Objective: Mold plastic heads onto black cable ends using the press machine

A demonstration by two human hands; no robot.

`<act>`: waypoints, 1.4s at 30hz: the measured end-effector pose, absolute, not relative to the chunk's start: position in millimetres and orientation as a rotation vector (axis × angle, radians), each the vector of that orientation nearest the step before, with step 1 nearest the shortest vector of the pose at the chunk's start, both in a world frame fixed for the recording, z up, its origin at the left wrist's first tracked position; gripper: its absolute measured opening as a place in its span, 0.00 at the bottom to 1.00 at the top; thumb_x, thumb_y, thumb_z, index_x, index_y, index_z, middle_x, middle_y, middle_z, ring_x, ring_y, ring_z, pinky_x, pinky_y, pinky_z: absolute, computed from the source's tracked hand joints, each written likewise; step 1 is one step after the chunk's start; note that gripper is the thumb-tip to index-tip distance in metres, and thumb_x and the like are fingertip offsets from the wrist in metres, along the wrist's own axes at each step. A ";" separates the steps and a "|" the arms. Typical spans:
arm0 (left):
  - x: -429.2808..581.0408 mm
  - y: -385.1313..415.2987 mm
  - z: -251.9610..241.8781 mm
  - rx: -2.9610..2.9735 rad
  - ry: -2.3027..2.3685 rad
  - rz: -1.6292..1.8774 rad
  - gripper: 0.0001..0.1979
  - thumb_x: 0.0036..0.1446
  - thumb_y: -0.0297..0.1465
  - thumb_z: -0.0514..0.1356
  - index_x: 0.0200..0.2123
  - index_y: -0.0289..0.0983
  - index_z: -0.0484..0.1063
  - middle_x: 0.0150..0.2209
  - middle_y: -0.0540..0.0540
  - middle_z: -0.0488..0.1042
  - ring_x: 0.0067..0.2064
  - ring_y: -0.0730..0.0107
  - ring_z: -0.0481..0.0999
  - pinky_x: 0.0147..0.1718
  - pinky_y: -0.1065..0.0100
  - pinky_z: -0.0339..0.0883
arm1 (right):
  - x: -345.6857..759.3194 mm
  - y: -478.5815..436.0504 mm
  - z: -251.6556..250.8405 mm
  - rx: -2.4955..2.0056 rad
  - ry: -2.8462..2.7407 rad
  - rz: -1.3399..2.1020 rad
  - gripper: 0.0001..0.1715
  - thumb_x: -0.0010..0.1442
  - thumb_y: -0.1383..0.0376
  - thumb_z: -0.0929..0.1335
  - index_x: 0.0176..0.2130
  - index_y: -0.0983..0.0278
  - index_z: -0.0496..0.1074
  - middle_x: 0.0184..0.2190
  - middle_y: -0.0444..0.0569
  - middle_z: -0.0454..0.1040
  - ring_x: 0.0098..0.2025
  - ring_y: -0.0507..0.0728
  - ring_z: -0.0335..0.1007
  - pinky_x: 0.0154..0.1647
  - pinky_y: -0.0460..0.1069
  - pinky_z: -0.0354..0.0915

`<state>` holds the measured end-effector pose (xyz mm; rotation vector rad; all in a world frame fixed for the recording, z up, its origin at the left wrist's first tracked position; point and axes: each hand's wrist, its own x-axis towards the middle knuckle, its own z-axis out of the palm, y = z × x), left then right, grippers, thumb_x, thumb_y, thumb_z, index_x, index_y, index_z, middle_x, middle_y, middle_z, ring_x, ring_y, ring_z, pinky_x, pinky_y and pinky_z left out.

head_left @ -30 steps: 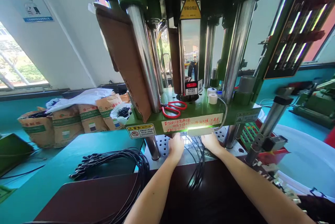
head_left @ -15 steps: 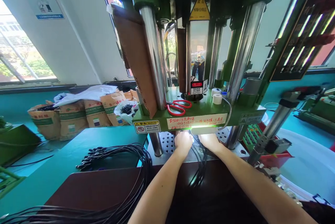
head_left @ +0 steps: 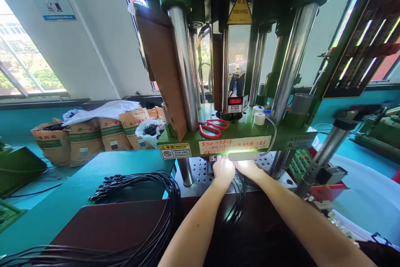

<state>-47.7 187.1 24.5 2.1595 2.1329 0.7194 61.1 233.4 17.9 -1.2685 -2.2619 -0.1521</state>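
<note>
Both my hands reach under the green plate (head_left: 293,143) of a large press, above its perforated metal bed (head_left: 199,174). My left hand (head_left: 224,170) is brightly lit, its fingers hidden beneath the plate's edge and by glare. Close beside it on the right is my right hand (head_left: 248,168), its fingertips likewise out of sight. Several black cables (head_left: 238,200) come out between and below my hands and hang over the dark table edge. What either hand holds cannot be made out.
Red-handled scissors (head_left: 214,127) lie on the press plate near white rolls (head_left: 259,118). A bundle of black cables (head_left: 146,178) rests on the left over a teal table (head_left: 125,163) and brown board (head_left: 109,225). Paper sacks (head_left: 86,135) stand behind. Steel columns (head_left: 184,67) flank the work space.
My left hand has moved right, closer to my right hand. My right hand has shifted slightly left. The hanging cables stay nearly in place.
</note>
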 end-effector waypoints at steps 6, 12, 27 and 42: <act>-47.4 196.0 13.8 2.146 2.150 0.705 0.15 0.55 0.30 0.50 0.39 0.34 0.74 0.33 0.40 0.76 0.44 0.61 0.70 0.44 0.65 0.62 | 53.8 234.0 17.0 -1.343 -2.291 -0.165 0.14 0.60 0.64 0.60 0.32 0.66 0.72 0.33 0.51 0.75 0.38 0.56 0.69 0.44 0.53 0.61; -48.4 202.3 9.2 2.141 2.163 0.701 0.16 0.56 0.30 0.47 0.38 0.35 0.75 0.34 0.41 0.76 0.42 0.62 0.71 0.44 0.64 0.61 | 46.2 237.1 14.4 -1.381 -2.342 -0.157 0.17 0.60 0.68 0.57 0.31 0.65 0.73 0.33 0.53 0.76 0.40 0.58 0.68 0.46 0.52 0.60; -74.0 195.4 22.2 2.497 1.852 0.597 0.15 0.59 0.31 0.46 0.41 0.39 0.71 0.43 0.44 0.74 0.47 0.65 0.69 0.47 0.65 0.57 | 84.7 230.6 17.5 -1.226 -2.558 -0.152 0.20 0.61 0.57 0.57 0.39 0.63 0.73 0.40 0.52 0.75 0.44 0.58 0.67 0.48 0.52 0.58; -84.3 203.5 21.2 2.283 1.841 0.519 0.18 0.59 0.40 0.45 0.44 0.41 0.69 0.46 0.47 0.72 0.50 0.66 0.67 0.49 0.66 0.56 | 81.2 239.4 10.3 -1.315 -2.503 -0.154 0.17 0.60 0.61 0.59 0.42 0.61 0.73 0.38 0.50 0.76 0.42 0.57 0.69 0.44 0.49 0.60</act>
